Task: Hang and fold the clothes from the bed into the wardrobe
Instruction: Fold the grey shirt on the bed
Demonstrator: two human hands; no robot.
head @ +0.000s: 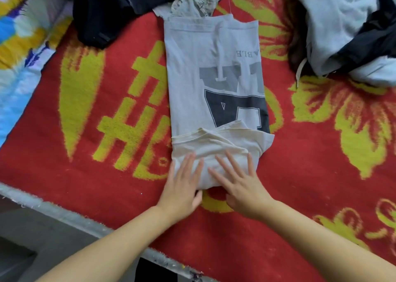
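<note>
Two bare forearms, left hand (pixel 182 187) and right hand (pixel 242 187) both ungloved, no sleeves in view, no rings, watch or wristbands visible on either.

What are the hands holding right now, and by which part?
Nothing is gripped. Both the left hand and right hand press flat, fingers straight, on the folded T-shirt's near end.

I see a pale T-shirt (pixel 212 89) folded into a long strip on the red-and-yellow blanket (pixel 107 174) of the bed. My left hand (pixel 184 185) and right hand (pixel 240 187) press flat on its near end. Dark clothes (pixel 107 9) and a grey garment (pixel 338 24) lie beyond.
</note>
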